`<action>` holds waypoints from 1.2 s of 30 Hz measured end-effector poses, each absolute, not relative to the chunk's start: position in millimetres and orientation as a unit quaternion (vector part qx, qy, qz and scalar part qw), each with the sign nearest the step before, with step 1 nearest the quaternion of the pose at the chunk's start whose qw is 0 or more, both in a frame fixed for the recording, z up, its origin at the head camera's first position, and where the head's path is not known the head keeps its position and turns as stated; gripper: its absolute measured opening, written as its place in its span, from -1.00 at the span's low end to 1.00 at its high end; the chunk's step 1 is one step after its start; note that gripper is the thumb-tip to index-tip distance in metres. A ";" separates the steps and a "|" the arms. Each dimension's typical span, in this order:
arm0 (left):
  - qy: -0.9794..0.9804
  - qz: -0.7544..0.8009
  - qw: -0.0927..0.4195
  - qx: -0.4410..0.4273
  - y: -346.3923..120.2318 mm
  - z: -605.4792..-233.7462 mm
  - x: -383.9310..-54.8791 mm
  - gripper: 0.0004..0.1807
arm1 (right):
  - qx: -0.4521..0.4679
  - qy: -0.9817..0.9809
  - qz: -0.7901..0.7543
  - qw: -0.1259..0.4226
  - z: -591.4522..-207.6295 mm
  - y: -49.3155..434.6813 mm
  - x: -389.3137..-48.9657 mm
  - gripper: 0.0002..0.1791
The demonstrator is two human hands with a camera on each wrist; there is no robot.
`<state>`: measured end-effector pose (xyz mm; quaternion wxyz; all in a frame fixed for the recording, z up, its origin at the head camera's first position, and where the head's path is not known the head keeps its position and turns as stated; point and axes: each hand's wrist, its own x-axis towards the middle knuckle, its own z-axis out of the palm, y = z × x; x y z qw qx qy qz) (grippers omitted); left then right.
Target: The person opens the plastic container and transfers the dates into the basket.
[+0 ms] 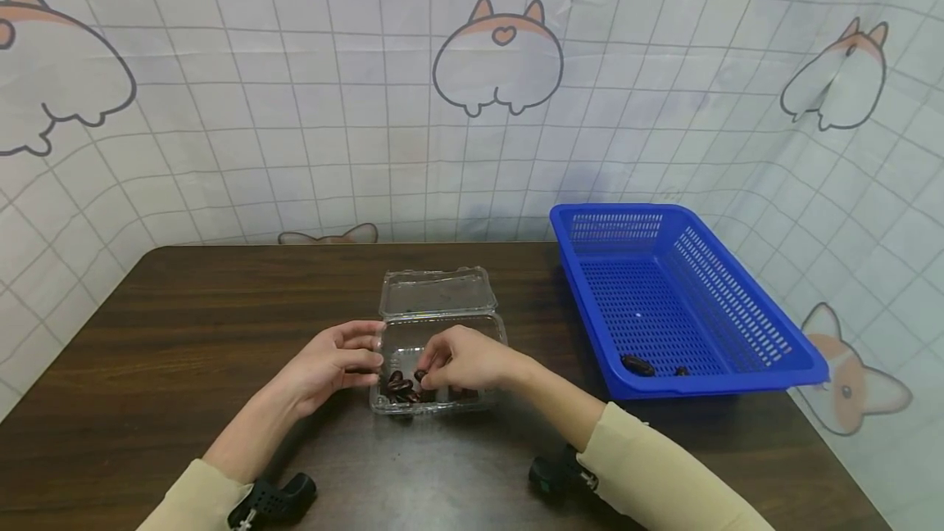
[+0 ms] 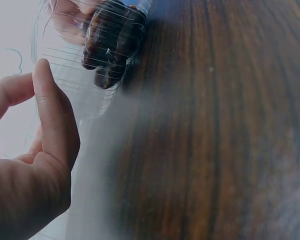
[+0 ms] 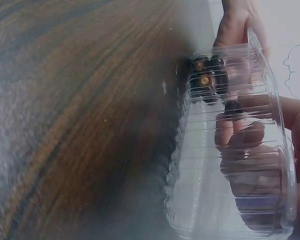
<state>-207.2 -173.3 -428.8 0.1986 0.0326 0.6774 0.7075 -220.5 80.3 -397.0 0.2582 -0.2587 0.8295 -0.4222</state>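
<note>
A clear plastic clamshell box (image 1: 404, 333) lies on the table, its lid (image 1: 438, 293) folded back. Several glossy dark brown dates (image 1: 399, 388) are gathered at the box's near left corner; the left wrist view shows them (image 2: 112, 42) through the ridged wall. My right hand (image 1: 466, 360) reaches inside, pinching a date (image 3: 232, 108) between thumb and fingertips. Loosely extended, the fingers of my left hand (image 1: 335, 363) rest at the box's left side, with thumb and fingertips right by the rim.
Right of the box stands a blue perforated basket (image 1: 590, 342), with a dark date (image 1: 637, 365) and a smaller dark piece (image 1: 682, 370) near its front wall. Dark wood-grain table (image 1: 221, 293) extends on both sides. A tiled-pattern backdrop (image 1: 332, 105) rises behind it.
</note>
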 end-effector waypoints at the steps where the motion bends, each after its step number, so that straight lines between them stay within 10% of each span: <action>1: 0.678 0.707 0.198 0.034 -173.6 -428.4 -206.7 -0.35 | -0.256 0.828 -0.427 0.257 -395.8 80.6 -220.3 -0.89; 36: 0.671 0.714 0.198 0.041 -172.7 -426.8 -203.9 -0.34 | -0.239 0.814 -0.477 0.230 -362.6 109.0 -222.2 -0.84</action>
